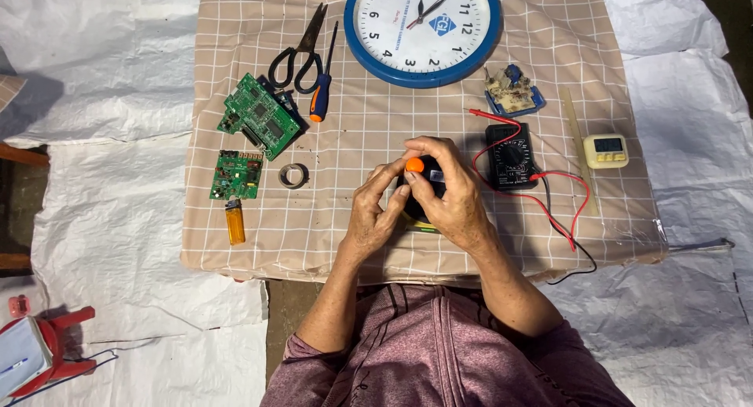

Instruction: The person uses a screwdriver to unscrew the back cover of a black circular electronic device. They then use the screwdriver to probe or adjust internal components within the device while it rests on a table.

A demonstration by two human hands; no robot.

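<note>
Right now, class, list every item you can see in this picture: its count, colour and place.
Wall clock: 1, blue rim, top centre.
Scissors: 1, black, upper left.
Screwdriver: 1, blue-orange handle, beside the scissors.
Circuit boards: 2, green, left.
Tape roll: 1, grey, near the boards.
Lighter: 1, orange, lower left.
Multimeter: 1, black, red and black leads, right.
Small board: 1, blue-edged, above the multimeter.
Timer: 1, pale yellow, far right.
Checked cloth: 1, beige, under everything.
Black device: 1, orange knob, held in the centre.
Left hand: holds the device.
Right hand: holds the device.
</note>
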